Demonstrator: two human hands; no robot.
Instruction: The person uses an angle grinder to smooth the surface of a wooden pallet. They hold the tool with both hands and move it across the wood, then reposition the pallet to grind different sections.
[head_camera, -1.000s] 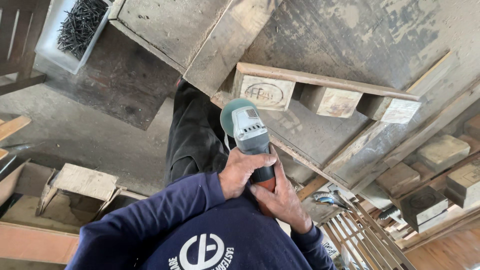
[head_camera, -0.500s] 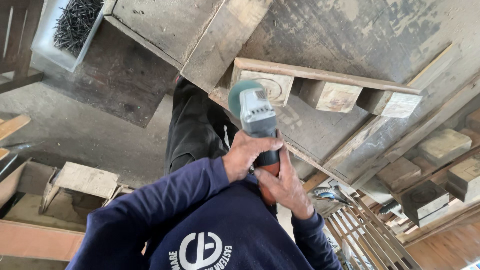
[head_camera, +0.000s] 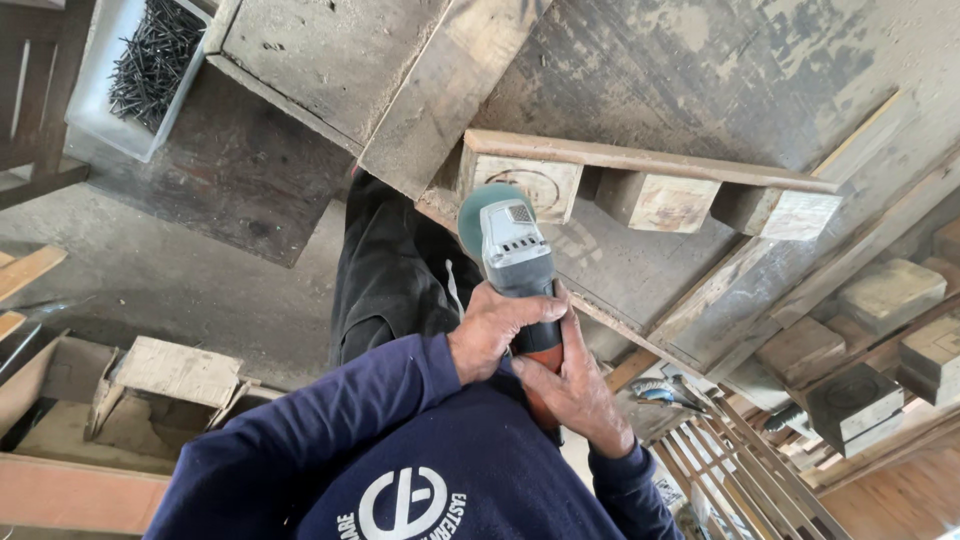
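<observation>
Both my hands grip an angle grinder (head_camera: 510, 250) with a grey body and a green guard. My left hand (head_camera: 497, 328) wraps the body from the left, and my right hand (head_camera: 572, 388) holds the orange rear handle below it. The grinder's head sits against the end of a wooden block (head_camera: 520, 185) nailed under a long plank (head_camera: 650, 160). That plank carries two more blocks (head_camera: 660, 200) to the right. All of it lies on a worn wooden workbench (head_camera: 680, 70). My dark blue sleeves fill the bottom of the view.
A white tray of dark nails (head_camera: 145, 65) sits at the upper left. Open cardboard boxes (head_camera: 150, 385) stand on the floor at lower left. Loose wooden blocks (head_camera: 880, 300) and slatted timber (head_camera: 740, 460) crowd the right side.
The grinder and both hands have shifted slightly right and up toward the end block. My grip is the same.
</observation>
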